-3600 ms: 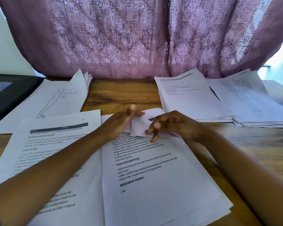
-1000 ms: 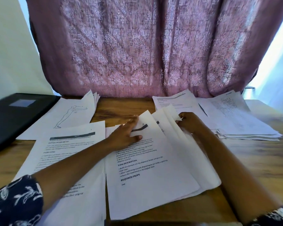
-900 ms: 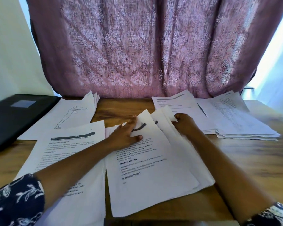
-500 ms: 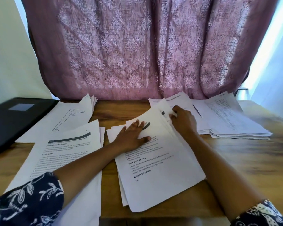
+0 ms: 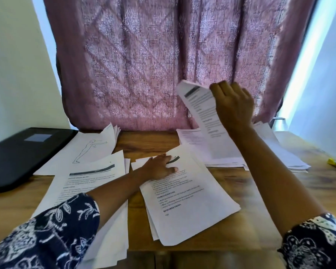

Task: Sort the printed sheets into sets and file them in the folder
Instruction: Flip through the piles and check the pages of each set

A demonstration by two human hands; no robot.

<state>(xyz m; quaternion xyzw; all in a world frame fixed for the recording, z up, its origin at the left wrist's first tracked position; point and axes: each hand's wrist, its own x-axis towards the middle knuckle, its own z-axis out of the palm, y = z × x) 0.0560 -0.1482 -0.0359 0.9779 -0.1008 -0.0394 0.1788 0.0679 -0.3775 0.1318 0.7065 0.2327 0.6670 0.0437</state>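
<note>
Your right hand (image 5: 234, 105) holds one printed sheet (image 5: 204, 121) up in the air in front of the curtain (image 5: 153, 65). Its fingers are curled round the sheet's right edge, and the back of the hand faces you. The sheet curves and hangs downward with a dark header bar at its top. Its lower end comes down over the far right stack (image 5: 190, 140); you cannot tell whether it touches that stack.

Your left hand (image 5: 159, 168) lies flat on the upper part of the centre stack (image 5: 188, 200). Its fingers are straight and slightly spread, pressing the top page beside a dark header bar and gripping nothing. The centre stack sits at an angle near the table's front edge, its sheets fanned unevenly. The top page shows the headings "TASK DESCRIPTION" and "REQUIRED PROPS".

Just to its left lies another stack (image 5: 89, 181) headed "TASK GOAL", partly under your left forearm. Beyond that is a pile topped by a line drawing of a standing figure (image 5: 85, 150). The black folder (image 5: 17, 154) lies closed at the far left, with the drawing pile overlapping its edge.

Another pile of papers (image 5: 291, 158) spreads to the right of the far right stack. A small yellow object (image 5: 333, 162) rests near the right edge of the wooden table (image 5: 250, 191). Dark floral sleeves cover both of your upper forearms.
</note>
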